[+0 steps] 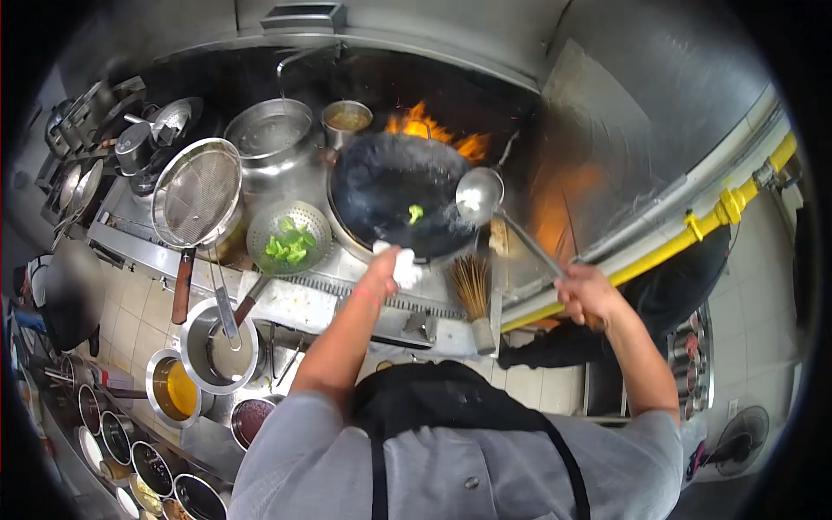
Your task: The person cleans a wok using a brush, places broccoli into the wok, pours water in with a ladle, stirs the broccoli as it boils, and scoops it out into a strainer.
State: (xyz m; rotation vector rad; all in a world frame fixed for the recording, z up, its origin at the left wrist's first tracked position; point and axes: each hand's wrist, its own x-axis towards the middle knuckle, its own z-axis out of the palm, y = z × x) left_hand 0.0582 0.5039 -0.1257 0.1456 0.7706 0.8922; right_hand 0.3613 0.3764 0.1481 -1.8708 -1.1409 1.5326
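My left hand is closed around a folded white cloth at the near rim of a black wok. A single piece of broccoli shows against the wok's dark inside. My right hand grips the handle of a steel ladle, its bowl over the wok's right rim. Orange flames rise behind the wok. Left of it, a perforated strainer holds several green broccoli pieces. A bamboo wok brush stands near the front edge.
A large mesh strainer, a water pot and a small pot sit to the left. Below are a pan of yellow liquid and a steel pot. A yellow pipe runs along the right; dark-clothed legs show beyond.
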